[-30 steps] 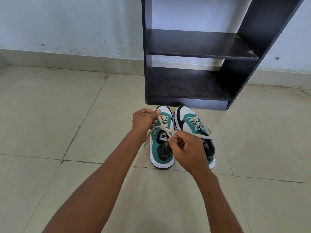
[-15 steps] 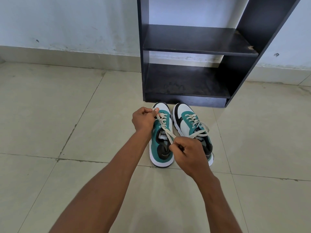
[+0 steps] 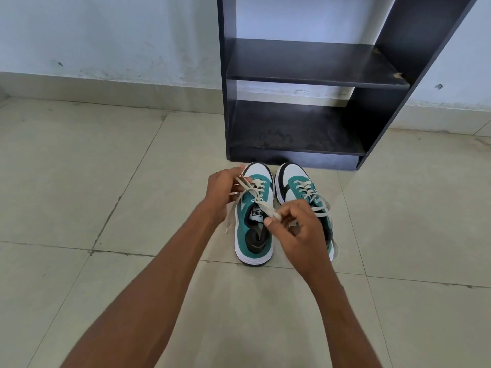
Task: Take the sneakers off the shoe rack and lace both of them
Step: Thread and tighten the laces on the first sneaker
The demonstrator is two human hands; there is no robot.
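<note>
Two teal-white-black sneakers stand side by side on the tiled floor [image 3: 79, 181], toes toward the black shoe rack [image 3: 305, 65], just in front of its base. Left sneaker [image 3: 253, 235]: cream lace [image 3: 261, 204] threaded through the eyelets, ends free. Left hand [image 3: 223, 189] closed around one lace end near the toe; loose tail hangs down beside the shoe. Right hand [image 3: 303, 232] pinches the other end between thumb and forefinger over the tongue. Right sneaker [image 3: 292, 181]: laced, partly hidden behind the right hand. Rack shelves bare. Pale wall [image 3: 106, 35] behind.
</note>
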